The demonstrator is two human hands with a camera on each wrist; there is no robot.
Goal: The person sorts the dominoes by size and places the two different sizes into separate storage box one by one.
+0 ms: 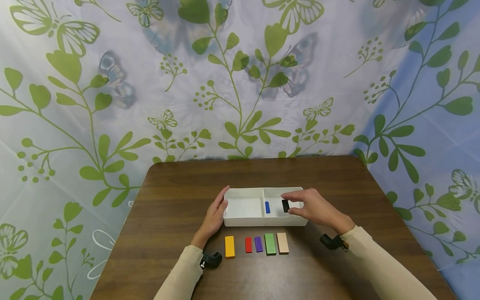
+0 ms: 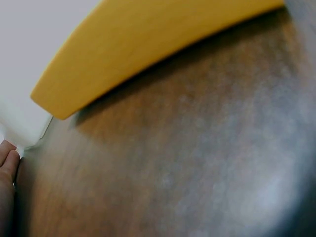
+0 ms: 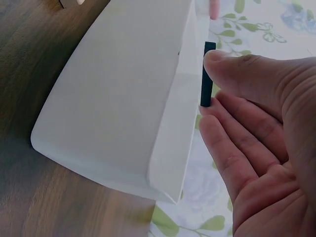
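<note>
A white two-part box (image 1: 245, 222) stands on the table, its divider a little left of the middle. My right hand (image 1: 318, 207) pinches a small black block (image 1: 285, 206) between thumb and fingers, over the right compartment. In the right wrist view this block (image 3: 208, 74) is upright and level with the box rim. A blue block (image 1: 267, 207) is in the right compartment, beside the divider. My left hand (image 1: 214, 216) rests against the box's left end with its fingers extended. Only its fingertips (image 2: 9, 160) show in the left wrist view.
In front of the box lies a row of blocks: yellow (image 1: 229, 247), red (image 1: 248, 245), purple (image 1: 258, 244), green (image 1: 270, 244) and beige (image 1: 283, 243). The brown table (image 1: 180, 179) ends at a patterned cloth (image 1: 232, 104) behind.
</note>
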